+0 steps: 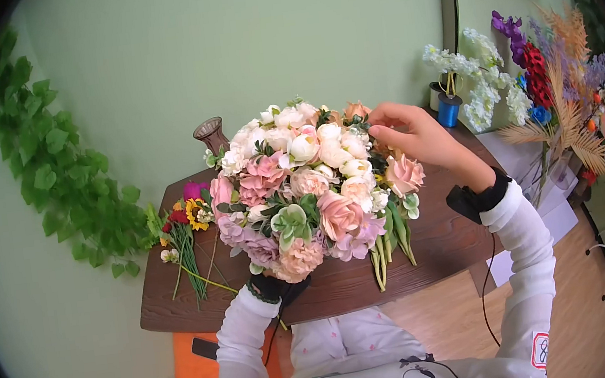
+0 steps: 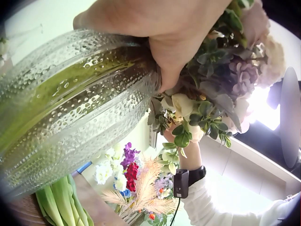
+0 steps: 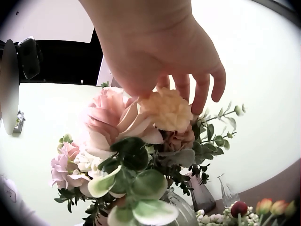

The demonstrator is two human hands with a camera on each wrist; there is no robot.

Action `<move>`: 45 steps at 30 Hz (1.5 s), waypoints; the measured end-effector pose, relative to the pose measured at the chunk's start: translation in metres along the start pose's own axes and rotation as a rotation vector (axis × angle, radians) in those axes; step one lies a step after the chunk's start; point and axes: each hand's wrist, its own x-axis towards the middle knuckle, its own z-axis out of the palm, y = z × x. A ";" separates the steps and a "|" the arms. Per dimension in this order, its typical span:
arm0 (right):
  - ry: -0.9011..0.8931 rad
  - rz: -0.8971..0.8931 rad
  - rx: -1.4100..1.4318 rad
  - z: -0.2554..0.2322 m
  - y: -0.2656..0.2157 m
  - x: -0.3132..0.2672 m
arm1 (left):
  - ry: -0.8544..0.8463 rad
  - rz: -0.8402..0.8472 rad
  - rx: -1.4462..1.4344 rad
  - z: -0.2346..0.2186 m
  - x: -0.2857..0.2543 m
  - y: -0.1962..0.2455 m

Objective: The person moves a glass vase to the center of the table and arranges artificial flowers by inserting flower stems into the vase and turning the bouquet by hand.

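A broad bouquet of cream, pink and lilac flowers (image 1: 309, 182) in a bubble-textured clear glass vase (image 2: 70, 99) sat over my dark wooden worktop (image 1: 454, 209); top-heavy, it could have tipped had my left hand (image 2: 164, 23), curled round the neck, slackened. My right hand (image 3: 155, 47) spread its fingers at a peach bloom (image 3: 167, 110); any pinch was unclear.

Head view: one red-bordered white sticker (image 1: 540, 350) is noted on the right sleeve (image 1: 524, 268), bearing a dark handwritten-looking mark that resembles a figure 8, turned and too small to confirm. No other text, label, brand, number or sign is legible in the head view or either wrist view.
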 end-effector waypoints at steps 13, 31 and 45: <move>0.105 -0.265 -0.211 -0.006 0.005 -0.027 | 0.037 0.039 -0.031 0.004 0.002 -0.004; 0.621 -0.264 -0.035 0.029 -0.011 -0.046 | 0.185 0.096 -0.073 0.015 -0.008 -0.012; 0.587 -0.308 -0.297 0.087 -0.007 -0.077 | 0.197 0.136 -0.148 0.019 -0.044 -0.020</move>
